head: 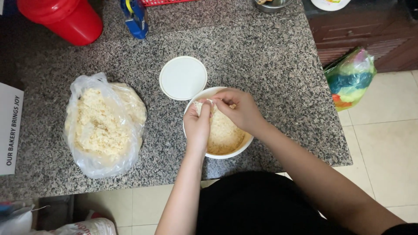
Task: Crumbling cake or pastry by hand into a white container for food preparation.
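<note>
Crumbs (224,135), seeming light, dry and easily broken, are lying in the white bowl (217,155) near the counter's (270,61) edge, while left hand (198,126) and right hand (239,109) are pinching one clump together.

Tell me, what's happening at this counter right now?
A person has both hands over a white bowl of pale crumbly food on the granite counter. The left hand and right hand pinch a small clump together. The bowl's round white lid lies beside it, and an open plastic bag of similar crumbs sits further left.
</note>
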